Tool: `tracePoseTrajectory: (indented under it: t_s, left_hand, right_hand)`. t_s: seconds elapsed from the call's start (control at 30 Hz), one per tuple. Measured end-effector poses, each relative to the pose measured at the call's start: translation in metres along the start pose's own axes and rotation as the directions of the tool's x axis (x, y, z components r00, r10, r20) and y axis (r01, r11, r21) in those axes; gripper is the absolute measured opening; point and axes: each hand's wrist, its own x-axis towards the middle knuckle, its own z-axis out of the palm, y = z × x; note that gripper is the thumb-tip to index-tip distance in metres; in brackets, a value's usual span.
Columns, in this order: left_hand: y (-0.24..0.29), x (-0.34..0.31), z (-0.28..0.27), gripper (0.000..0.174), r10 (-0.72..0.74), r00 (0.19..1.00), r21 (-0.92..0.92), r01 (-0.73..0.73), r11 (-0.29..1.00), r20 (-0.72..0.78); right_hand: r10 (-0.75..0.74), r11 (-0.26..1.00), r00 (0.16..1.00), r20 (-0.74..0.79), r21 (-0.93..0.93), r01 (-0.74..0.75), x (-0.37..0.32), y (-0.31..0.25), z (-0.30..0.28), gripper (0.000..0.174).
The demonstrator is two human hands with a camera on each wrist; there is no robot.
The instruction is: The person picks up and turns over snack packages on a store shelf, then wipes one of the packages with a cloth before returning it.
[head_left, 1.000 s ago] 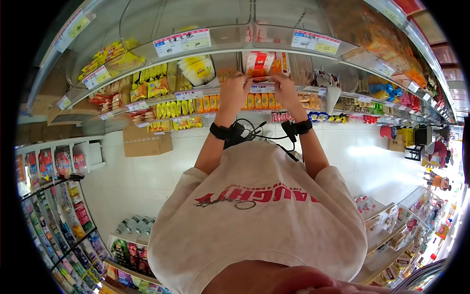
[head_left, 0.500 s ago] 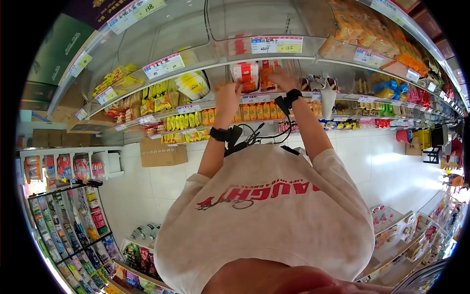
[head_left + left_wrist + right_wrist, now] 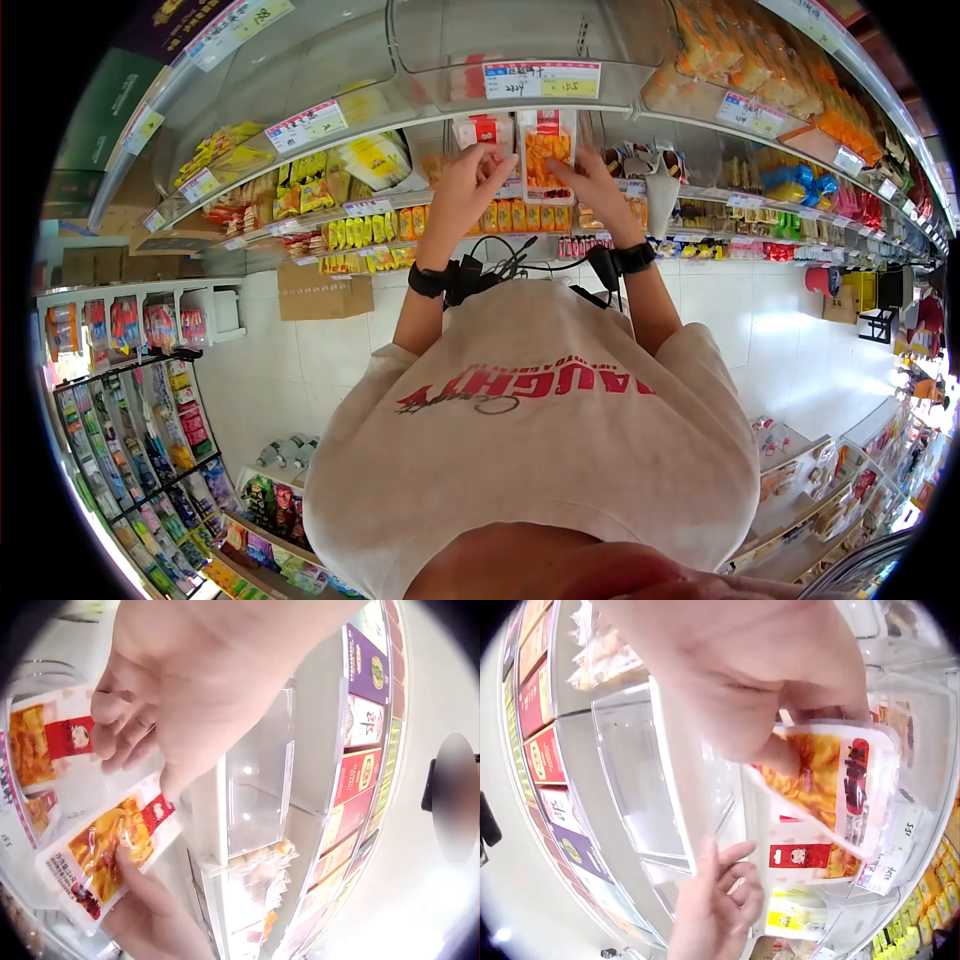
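Note:
My right hand (image 3: 597,185) grips a flat snack packet (image 3: 548,150) by its side, its thumb lying across the orange food picture on the front. In the left wrist view the packet (image 3: 97,859) stands tilted, its red label toward my left hand (image 3: 202,690). That hand's thumb tip overlaps the label there, but the right wrist view shows the left hand (image 3: 724,900) apart from the packet, fingers loosely bent and holding nothing. Behind, a similar packet with a red band (image 3: 799,856) sits in a clear shelf bin. My right fingers behind the held packet are mostly hidden.
A shelf price tag (image 3: 542,80) hangs on the upper bin edge. Yellow snack packs (image 3: 305,185) lie to the left, and a row of orange packs (image 3: 530,217) lines the lower shelf. A cardboard box (image 3: 323,292) stands on the floor at left.
Both hands were together at the bin a second ago, then parted as the right reached into the bin. A packet now stands out in front, held in the right hand.

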Motion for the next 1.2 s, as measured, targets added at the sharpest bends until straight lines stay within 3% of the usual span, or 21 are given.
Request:
tracePoseTrajectory:
  t_s: [0.07,0.1,0.17,0.23,0.27,0.37,0.5,0.53,0.6,0.73,0.83,1.1,1.2]
  left_hand:
    - [0.006,0.001,0.009,0.024,-0.015,0.999,-0.011,0.016,1.0,0.051]
    - [0.01,0.002,0.01,0.023,0.054,0.993,-0.026,-0.051,0.998,0.106]
    - [0.017,0.005,0.017,0.026,0.201,0.954,-0.079,-0.188,0.979,0.224]
    - [0.019,0.003,0.029,0.036,0.303,0.906,-0.049,-0.302,0.952,0.296]
    - [0.025,0.001,0.035,0.037,0.349,0.877,-0.041,-0.356,0.934,0.33]
    - [0.044,-0.003,0.048,0.041,0.461,0.8,-0.027,-0.49,0.872,0.385]
    - [0.059,-0.005,0.057,0.044,0.561,0.71,-0.068,-0.593,0.802,0.427]
    - [0.061,-0.006,0.058,0.044,0.575,0.689,-0.078,-0.609,0.79,0.441]
    - [0.075,-0.008,0.059,0.035,0.6,0.65,-0.054,-0.656,0.753,0.467]
    - [0.09,-0.019,0.063,0.037,0.669,0.538,-0.087,-0.743,0.664,0.513]
    - [0.094,-0.027,0.069,0.039,0.716,0.499,-0.133,-0.768,0.626,0.488]
    - [0.094,-0.032,0.056,0.037,0.685,0.54,-0.125,-0.734,0.668,0.488]
    - [0.078,-0.029,0.044,0.027,0.625,0.644,-0.045,-0.68,0.732,0.441]
  right_hand:
    - [-0.035,0.966,0.996,0.079,0.259,0.014,-0.022,-0.015,-0.002,0.024]
    - [-0.062,0.922,0.992,0.107,0.386,0.016,-0.028,-0.015,-0.002,0.024]
    - [-0.28,0.953,0.958,-0.057,0.106,0.285,-0.032,-0.004,-0.008,0.025]
    - [-0.498,0.857,0.853,-0.156,-0.235,0.458,-0.037,0.012,-0.019,0.029]
    - [-0.438,0.892,0.882,-0.173,-0.206,0.402,-0.038,0.02,-0.024,0.032]
    - [-0.405,0.908,0.887,-0.222,0.019,0.419,-0.055,0.01,-0.032,0.027]
    - [-0.453,0.86,0.861,-0.231,0.142,0.491,-0.073,0.001,-0.037,0.022]
    - [-0.442,0.829,0.868,-0.227,0.267,0.491,-0.075,0.002,-0.037,0.021]
    - [-0.471,0.805,0.867,-0.16,0.325,0.497,-0.081,-0.001,-0.041,0.021]
    - [-0.524,0.714,0.851,-0.006,0.541,0.444,-0.089,-0.016,-0.04,0.015]
    - [-0.542,0.679,0.84,0.037,0.608,0.412,-0.096,-0.034,-0.036,0.02]
    - [-0.565,0.636,0.82,0.089,0.681,0.364,-0.082,-0.028,-0.025,0.025]
    - [-0.584,0.796,0.798,0.148,0.298,0.527,-0.067,-0.007,-0.029,0.019]
